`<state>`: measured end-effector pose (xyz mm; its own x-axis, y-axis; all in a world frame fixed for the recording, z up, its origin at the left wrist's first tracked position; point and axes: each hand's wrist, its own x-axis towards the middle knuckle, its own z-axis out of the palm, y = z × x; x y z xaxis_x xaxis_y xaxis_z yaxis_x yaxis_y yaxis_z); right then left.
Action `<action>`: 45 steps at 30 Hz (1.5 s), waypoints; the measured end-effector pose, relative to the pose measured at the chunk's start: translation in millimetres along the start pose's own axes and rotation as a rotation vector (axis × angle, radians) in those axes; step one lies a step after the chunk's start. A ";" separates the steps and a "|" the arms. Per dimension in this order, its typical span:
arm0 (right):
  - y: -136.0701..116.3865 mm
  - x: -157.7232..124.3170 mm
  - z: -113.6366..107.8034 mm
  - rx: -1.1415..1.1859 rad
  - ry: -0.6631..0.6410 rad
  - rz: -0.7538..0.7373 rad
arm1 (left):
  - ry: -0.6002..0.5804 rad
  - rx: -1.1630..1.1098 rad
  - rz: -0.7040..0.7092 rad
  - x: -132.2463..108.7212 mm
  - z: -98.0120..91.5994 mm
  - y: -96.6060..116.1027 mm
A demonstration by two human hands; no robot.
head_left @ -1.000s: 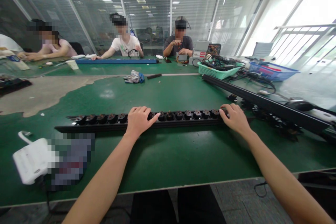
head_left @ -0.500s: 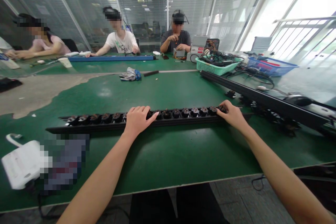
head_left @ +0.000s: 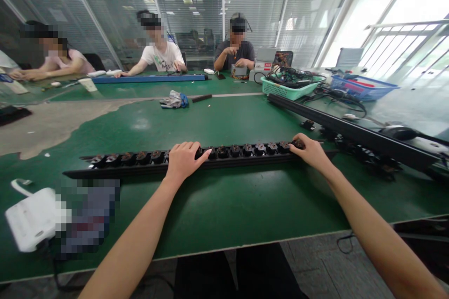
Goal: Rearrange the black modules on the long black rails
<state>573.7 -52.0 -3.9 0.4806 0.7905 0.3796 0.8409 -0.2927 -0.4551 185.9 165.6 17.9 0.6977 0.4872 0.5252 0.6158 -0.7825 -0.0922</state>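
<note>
A long black power strip (head_left: 242, 162) lies across the table in front of me, its channel holding a row of black socket modules (head_left: 247, 149). Around its middle my left hand (head_left: 184, 161) is closed, fingers over the far side and thumb along the top. My right hand (head_left: 310, 152) pinches a black socket module (head_left: 297, 143) at the right end of the row, thumb on the near side. The hand partly covers that module, and whether it sits fully in the channel I cannot tell.
On the right, a second black rail (head_left: 351, 128) lies slantwise beside loose black modules (head_left: 377, 156). Behind it stand a green basket (head_left: 286, 89) of cables and a blue basket (head_left: 368, 91). Gloves (head_left: 174, 99) lie farther back. A white device (head_left: 35, 219) rests front left. Several people sit opposite.
Both hands keep nearly the same place on the power strip. The view has shifted very slightly, and the person at far left has moved their head a little.
</note>
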 end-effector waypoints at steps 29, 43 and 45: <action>27.7 1.7 -7.2 -0.064 0.017 0.063 | -0.013 -0.009 -0.019 -1.4 -1.9 1.4; 48.8 2.8 -22.3 -0.091 -0.041 0.142 | -0.013 0.002 -0.026 -1.7 -1.0 0.9; 49.5 3.1 -23.7 -0.096 -0.041 0.149 | -0.010 0.012 -0.020 -1.8 -0.4 0.6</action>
<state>622.7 -76.8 -6.1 0.5928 0.7551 0.2799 0.7821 -0.4569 -0.4238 184.9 164.1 17.2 0.6887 0.5063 0.5190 0.6340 -0.7679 -0.0922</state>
